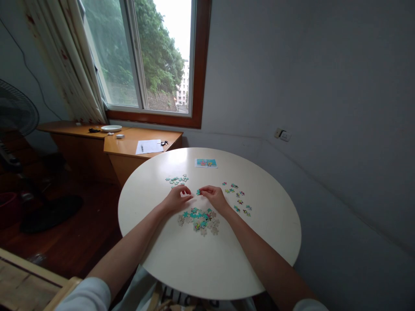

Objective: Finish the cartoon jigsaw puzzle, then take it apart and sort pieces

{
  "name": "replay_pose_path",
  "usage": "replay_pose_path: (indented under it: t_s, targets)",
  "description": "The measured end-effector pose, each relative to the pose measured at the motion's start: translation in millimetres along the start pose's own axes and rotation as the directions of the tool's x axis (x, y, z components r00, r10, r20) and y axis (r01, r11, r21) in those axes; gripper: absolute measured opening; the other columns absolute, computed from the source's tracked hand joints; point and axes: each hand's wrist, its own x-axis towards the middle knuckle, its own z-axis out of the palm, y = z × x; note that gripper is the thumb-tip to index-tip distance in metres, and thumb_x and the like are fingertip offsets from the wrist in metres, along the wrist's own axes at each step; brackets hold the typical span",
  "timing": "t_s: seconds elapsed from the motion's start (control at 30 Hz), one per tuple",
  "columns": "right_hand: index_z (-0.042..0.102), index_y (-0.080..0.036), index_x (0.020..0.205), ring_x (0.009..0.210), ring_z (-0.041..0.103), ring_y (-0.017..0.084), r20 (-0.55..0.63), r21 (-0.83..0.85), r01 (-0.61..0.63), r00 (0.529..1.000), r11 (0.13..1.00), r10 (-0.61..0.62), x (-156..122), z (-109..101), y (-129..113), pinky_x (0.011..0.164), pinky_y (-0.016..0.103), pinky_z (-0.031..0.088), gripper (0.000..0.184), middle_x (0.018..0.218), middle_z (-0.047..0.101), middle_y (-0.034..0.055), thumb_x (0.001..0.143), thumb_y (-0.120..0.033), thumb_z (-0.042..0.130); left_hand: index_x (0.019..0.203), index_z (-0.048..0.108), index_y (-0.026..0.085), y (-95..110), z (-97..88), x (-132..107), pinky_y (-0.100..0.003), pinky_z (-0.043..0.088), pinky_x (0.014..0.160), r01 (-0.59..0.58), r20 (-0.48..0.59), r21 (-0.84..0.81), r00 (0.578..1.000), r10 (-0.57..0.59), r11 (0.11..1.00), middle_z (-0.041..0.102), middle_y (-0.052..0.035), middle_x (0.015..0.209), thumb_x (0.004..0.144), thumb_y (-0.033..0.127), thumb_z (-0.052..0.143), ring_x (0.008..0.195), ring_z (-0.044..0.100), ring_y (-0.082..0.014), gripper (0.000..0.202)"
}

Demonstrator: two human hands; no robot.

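My right hand (214, 197) pinches a small teal jigsaw piece (198, 192) between thumb and fingertips, just above the white table. Close by on the left, my left hand (177, 198) is curved with thumb and fingers apart, and no piece shows between them. A mixed pile of jigsaw pieces (200, 219) lies nearer to me, some teal side up and others pale back up. Past my left hand is a group of mostly teal pieces (177, 179). Several multicoloured pieces (239, 201) are spread out to the right of my right hand.
A small picture card (206, 163) lies toward the far side of the round white table (155, 255). Beyond it, a wooden desk (125, 147) holds a paper sheet (149, 146), keys (164, 143) and a white plate (111, 128). A floor fan (16, 112) stands at left.
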Motion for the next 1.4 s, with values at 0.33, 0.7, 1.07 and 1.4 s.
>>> replay_pose_path:
  t_s: [0.33,0.7,1.07,1.4]
  targets:
    - [0.070,-0.017,0.068,0.071,0.066,0.018,0.052,-0.076,0.034,0.998,0.996,-0.030,-5,6,0,0.074,0.032,0.052,0.013,0.071,0.071,0.0043,0.060,-0.024,0.063,0.071,0.065,0.018,6,8.9,-4,-0.028,0.045,0.071,-0.019,0.062,-0.003,0.998,0.019,1.000,0.058,-0.0030,0.077,0.071,0.036,0.064,0.074,0.054,-0.0150,0.018]
    - [0.068,-0.018,0.066,0.072,0.067,0.019,0.067,-0.056,0.024,0.998,0.998,-0.021,-5,7,-1,0.075,0.034,0.052,0.010,0.070,0.070,0.0039,0.061,-0.025,0.065,0.066,0.061,0.018,1,11.4,-3,-0.027,0.044,0.069,-0.031,0.007,-0.003,0.999,0.031,1.000,0.058,-0.0019,0.074,0.073,0.030,0.060,0.069,0.052,-0.0129,0.014]
    - [0.069,-0.017,0.068,0.073,0.067,0.019,0.088,-0.092,0.045,0.995,0.995,-0.037,-7,6,-1,0.076,0.034,0.053,0.010,0.071,0.070,0.0046,0.063,-0.024,0.063,0.069,0.063,0.017,1,9.6,-3,-0.027,0.044,0.065,-0.027,0.023,-0.012,0.999,0.028,1.000,0.058,-0.0025,0.072,0.074,0.027,0.057,0.067,0.052,-0.0128,0.013]
    - [0.069,-0.015,0.080,0.077,0.067,0.019,0.086,-0.106,0.041,0.996,0.994,-0.031,-2,4,10,0.078,0.034,0.053,0.021,0.081,0.072,0.0068,0.064,-0.029,0.067,0.070,0.062,0.016,2,8.7,-3,-0.026,0.043,0.065,-0.034,0.032,-0.030,0.999,0.035,0.999,0.057,-0.0029,0.073,0.075,0.029,0.056,0.067,0.051,-0.0125,0.016]
